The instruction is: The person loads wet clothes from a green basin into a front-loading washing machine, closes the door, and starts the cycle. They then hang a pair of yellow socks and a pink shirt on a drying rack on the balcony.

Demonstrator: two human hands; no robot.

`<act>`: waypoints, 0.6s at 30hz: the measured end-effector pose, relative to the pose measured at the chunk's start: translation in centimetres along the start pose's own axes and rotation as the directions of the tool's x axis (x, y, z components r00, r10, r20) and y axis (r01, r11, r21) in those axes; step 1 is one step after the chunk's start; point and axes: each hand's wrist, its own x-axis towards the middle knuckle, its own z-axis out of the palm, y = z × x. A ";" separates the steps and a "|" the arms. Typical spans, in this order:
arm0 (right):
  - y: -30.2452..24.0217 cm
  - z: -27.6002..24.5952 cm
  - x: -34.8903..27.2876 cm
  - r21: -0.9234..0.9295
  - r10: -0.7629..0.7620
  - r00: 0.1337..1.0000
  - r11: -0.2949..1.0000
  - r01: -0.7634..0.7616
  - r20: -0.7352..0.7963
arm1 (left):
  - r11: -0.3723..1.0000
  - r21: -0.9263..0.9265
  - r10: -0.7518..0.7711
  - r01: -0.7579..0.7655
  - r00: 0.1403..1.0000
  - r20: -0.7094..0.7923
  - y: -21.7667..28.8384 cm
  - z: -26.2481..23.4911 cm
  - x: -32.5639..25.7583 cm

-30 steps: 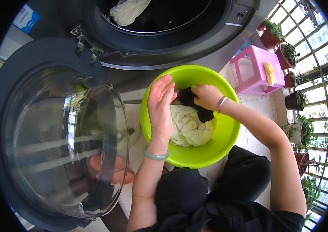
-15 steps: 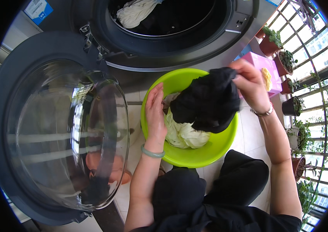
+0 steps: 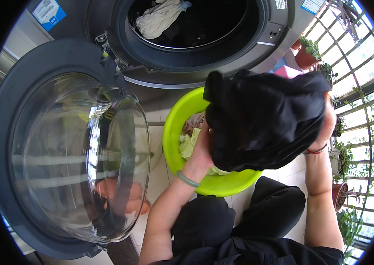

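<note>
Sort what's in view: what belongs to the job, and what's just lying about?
Seemingly in the job:
black cloth, raised in the right hand, left hand at its edge
green basin, pale cloth inside
washer, door open, white cloth inside

Seemingly just about:
pink stool, mostly hidden
potted plants
orange thing beyond the door glass

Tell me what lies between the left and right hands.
A black garment lies between the left hand and right hand in the head view, hiding part of the lime-green basin.
</note>
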 end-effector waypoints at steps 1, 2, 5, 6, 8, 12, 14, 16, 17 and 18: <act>0.2 -1.8 0.2 -0.141 0.002 0.996 0.990 0.010 0.089 | 0.975 -0.212 -0.039 0.064 0.992 0.119 -0.3 0.4 -0.1; 0.5 -2.7 0.4 -0.390 0.024 0.983 0.920 0.050 0.181 | 0.999 -0.050 -0.005 0.011 0.993 0.121 -0.3 1.2 -0.3; 3.5 -4.0 0.2 -0.814 0.137 0.943 0.552 0.180 0.302 | 0.986 0.160 0.008 -0.046 0.973 0.229 1.1 1.8 -1.2; 5.0 -4.3 -0.5 -0.789 0.095 0.941 0.576 0.214 0.325 | 0.988 0.150 -0.008 -0.022 0.980 0.197 1.1 1.8 -1.4; 7.9 -5.0 -1.1 -0.791 0.160 0.898 0.552 0.263 0.410 | 0.991 0.131 -0.043 0.025 0.990 0.135 0.9 1.6 -2.0; 12.0 -6.3 -0.5 -0.800 0.169 0.809 0.356 0.483 0.563 | 0.833 0.543 0.203 -0.108 0.972 -0.118 -0.2 5.5 -1.7; 13.1 -6.1 1.5 -0.790 0.135 0.912 0.559 0.253 0.387 | 0.671 0.720 0.301 -0.177 0.953 -0.046 0.9 7.3 -1.6; 13.4 -3.7 4.6 -0.720 0.081 0.947 0.671 0.179 0.311 | 0.459 0.844 0.473 -0.278 0.880 0.033 2.5 9.0 -1.2; 13.7 -2.2 6.2 -0.474 0.147 0.975 0.879 -0.052 0.167 | 0.377 0.819 0.633 -0.433 0.766 0.114 3.1 9.3 -0.1; 14.0 -0.8 8.2 -0.138 0.260 0.964 0.958 -0.252 0.046 | 0.317 0.809 0.690 -0.495 0.705 0.162 3.7 10.6 0.2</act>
